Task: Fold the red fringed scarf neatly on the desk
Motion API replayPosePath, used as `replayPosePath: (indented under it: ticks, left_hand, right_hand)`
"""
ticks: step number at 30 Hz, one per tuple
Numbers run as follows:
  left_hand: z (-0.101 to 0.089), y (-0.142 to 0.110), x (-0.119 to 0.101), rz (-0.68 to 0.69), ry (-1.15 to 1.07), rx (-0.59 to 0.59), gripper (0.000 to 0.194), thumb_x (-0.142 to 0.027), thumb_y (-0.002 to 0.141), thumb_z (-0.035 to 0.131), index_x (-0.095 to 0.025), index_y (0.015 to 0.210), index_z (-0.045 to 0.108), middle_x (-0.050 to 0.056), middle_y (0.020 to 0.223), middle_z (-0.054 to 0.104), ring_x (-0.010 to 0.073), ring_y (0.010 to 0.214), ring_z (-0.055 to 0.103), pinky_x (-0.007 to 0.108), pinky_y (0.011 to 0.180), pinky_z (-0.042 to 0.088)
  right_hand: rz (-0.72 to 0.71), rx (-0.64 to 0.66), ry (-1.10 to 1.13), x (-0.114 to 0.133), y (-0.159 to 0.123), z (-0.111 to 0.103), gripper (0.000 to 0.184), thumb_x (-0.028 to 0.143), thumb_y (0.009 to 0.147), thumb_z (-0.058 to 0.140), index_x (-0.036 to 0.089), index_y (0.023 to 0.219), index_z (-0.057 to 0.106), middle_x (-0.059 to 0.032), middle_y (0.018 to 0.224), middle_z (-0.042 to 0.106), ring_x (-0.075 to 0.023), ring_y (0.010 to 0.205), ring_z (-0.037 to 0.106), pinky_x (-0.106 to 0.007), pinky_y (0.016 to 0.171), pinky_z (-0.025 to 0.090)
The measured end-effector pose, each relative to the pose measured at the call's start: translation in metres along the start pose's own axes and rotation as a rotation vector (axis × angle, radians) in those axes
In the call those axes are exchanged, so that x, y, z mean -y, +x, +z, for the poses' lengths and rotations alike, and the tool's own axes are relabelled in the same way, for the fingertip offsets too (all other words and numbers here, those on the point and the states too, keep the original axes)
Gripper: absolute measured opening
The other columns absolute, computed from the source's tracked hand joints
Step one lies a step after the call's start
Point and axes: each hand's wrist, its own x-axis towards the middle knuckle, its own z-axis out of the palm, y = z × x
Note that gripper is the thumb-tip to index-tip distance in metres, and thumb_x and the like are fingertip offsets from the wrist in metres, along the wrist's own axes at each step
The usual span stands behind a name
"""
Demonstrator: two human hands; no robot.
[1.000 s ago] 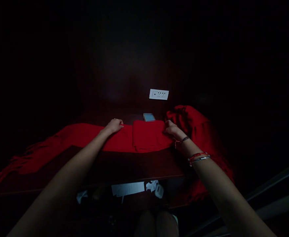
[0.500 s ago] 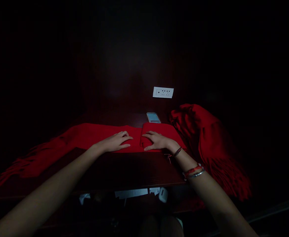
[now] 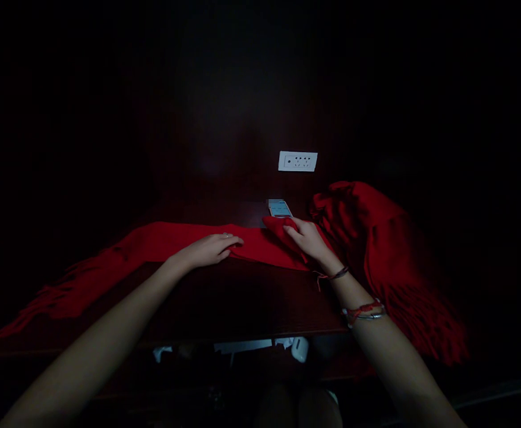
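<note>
Head cam: our L hand rests on the red scarf, fingers part-curled, can't tell if it's pinching any; our R hand is closed w/ thumb + fingers on a lifted fold. Scarf's along the dark shelf, bunched red cloth to R

Dark bench has a long red fringed scarf across it, bunched red cloth rightward, phone-looking thing behind.
</note>
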Motion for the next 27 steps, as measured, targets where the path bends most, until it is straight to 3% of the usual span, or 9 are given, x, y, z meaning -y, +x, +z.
replayPosePath:
  ticks: [3,6,8,10,13,17,19,23,27]
  left_hand:
    - [-0.001,0.002,0.003,-0.051,-0.057,-0.048,0.025,-0.026,0.081,0.030,-0.023,0.101,0.045,0.000,0.097,0.053,0.0131,0.086,0.049,0.024,0.076,0.035]
    - [-0.001,0.001,0.005,-0.070,-0.076,-0.074,0.023,-0.031,0.081,0.031,-0.022,0.096,0.046,-0.001,0.093,0.054,0.0130,0.080,0.049,0.023,0.072,0.036]
    - [0.000,0.000,0.006,-0.069,-0.080,-0.074,0.022,-0.031,0.080,0.032,-0.022,0.095,0.046,-0.001,0.091,0.054,0.0126,0.078,0.049,0.023,0.070,0.036]
    - [0.001,0.000,0.007,-0.066,-0.090,-0.064,0.021,-0.030,0.081,0.032,-0.022,0.094,0.045,-0.001,0.090,0.054,0.0120,0.076,0.049,0.023,0.069,0.035]
    - [0.002,0.001,0.009,-0.057,-0.116,-0.045,0.020,-0.030,0.081,0.032,-0.022,0.094,0.046,-0.001,0.090,0.054,0.0114,0.076,0.049,0.022,0.069,0.035]
    - [0.001,0.002,0.012,-0.048,-0.158,-0.040,0.020,-0.031,0.082,0.031,-0.021,0.092,0.046,-0.001,0.090,0.053,0.0112,0.077,0.048,0.022,0.071,0.034]
    - [0.000,0.002,0.012,-0.054,-0.176,-0.044,0.021,-0.032,0.082,0.029,-0.021,0.091,0.045,-0.001,0.089,0.053,0.0113,0.077,0.049,0.023,0.071,0.034]
    - [-0.001,0.002,0.004,-0.024,-0.176,-0.070,0.026,-0.038,0.079,0.036,-0.020,0.096,0.043,0.002,0.095,0.051,0.0138,0.085,0.048,0.024,0.074,0.034]
    - [0.002,0.006,-0.007,0.038,-0.045,-0.130,0.035,-0.039,0.073,0.048,-0.021,0.102,0.042,0.005,0.102,0.047,0.0176,0.094,0.044,0.027,0.079,0.033]
  right_hand:
    - [0.002,-0.019,-0.040,0.004,-0.004,-0.006,0.033,0.033,0.081,0.029,0.014,0.093,0.053,-0.0054,0.080,0.059,-0.0135,0.070,0.052,-0.021,0.064,0.034]
    - [-0.176,0.247,-0.036,0.007,-0.009,-0.001,0.037,0.041,0.077,0.037,0.015,0.097,0.053,-0.0073,0.090,0.058,-0.0159,0.079,0.052,-0.024,0.070,0.035]
    - [-0.299,0.434,-0.022,0.009,-0.012,0.006,0.049,0.048,0.069,0.047,0.015,0.105,0.049,-0.0094,0.102,0.053,-0.0185,0.091,0.049,-0.026,0.077,0.034]
    - [-0.349,0.497,-0.029,0.011,-0.014,0.014,0.065,0.051,0.061,0.054,0.015,0.114,0.041,-0.0110,0.112,0.046,-0.0205,0.100,0.043,-0.029,0.082,0.032]
    - [-0.335,0.428,-0.098,0.016,-0.017,0.022,0.069,0.047,0.060,0.057,0.017,0.118,0.036,-0.0115,0.114,0.043,-0.0216,0.102,0.041,-0.031,0.082,0.033]
    - [-0.335,0.297,-0.174,0.022,-0.018,0.025,0.042,0.025,0.071,0.050,0.017,0.111,0.040,-0.0103,0.101,0.049,-0.0183,0.092,0.046,-0.029,0.075,0.035]
    - [-0.331,0.262,-0.139,0.021,-0.017,0.025,0.038,0.018,0.073,0.044,0.017,0.111,0.038,-0.0082,0.093,0.052,-0.0160,0.086,0.049,-0.026,0.071,0.035]
    - [-0.226,0.207,-0.017,0.011,-0.011,0.024,0.037,0.021,0.075,0.041,0.017,0.111,0.032,-0.0035,0.080,0.054,-0.0139,0.071,0.051,-0.023,0.063,0.036]
    - [-0.174,0.174,0.058,0.003,-0.007,0.024,0.034,0.023,0.074,0.042,0.018,0.107,0.035,-0.0025,0.083,0.054,-0.0141,0.074,0.051,-0.023,0.065,0.035]
